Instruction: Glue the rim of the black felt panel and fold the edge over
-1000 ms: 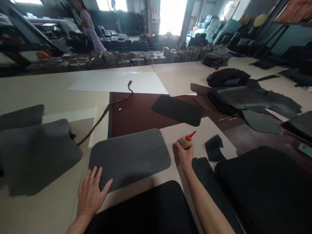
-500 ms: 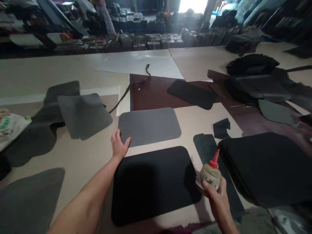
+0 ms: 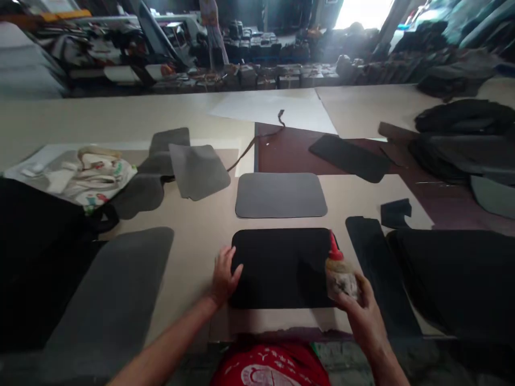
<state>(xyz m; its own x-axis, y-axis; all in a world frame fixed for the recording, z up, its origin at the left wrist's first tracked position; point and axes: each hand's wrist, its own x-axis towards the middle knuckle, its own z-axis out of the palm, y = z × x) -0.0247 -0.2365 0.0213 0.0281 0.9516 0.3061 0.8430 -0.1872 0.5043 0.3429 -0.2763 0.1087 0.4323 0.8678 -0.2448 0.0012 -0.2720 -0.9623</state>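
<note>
A black rounded panel (image 3: 277, 268) lies flat in front of me. At its left edge rests my left hand (image 3: 226, 276), open, thumb and fingers apart. My right hand (image 3: 360, 300) is wrapped round a squeeze bottle (image 3: 341, 279) with a red pointed nozzle (image 3: 333, 245), held upright over the panel's right end. The bottle's body is stained, and its contents do not show. Just beyond the black panel lies a grey rounded panel (image 3: 281, 195), apart from it.
To the right are a dark strip (image 3: 378, 268), a small dark scrap (image 3: 396, 213) and a stack of black panels (image 3: 462, 279). Grey pieces (image 3: 199, 169) and a white printed bag (image 3: 100, 174) lie left. A thin strap (image 3: 253, 140) crosses the brown sheet (image 3: 287, 155).
My view has swung left and down. My left hand has moved from the grey panel to the black panel's left edge. The bottle stays in my right hand, its nozzle now tipped slightly left.
</note>
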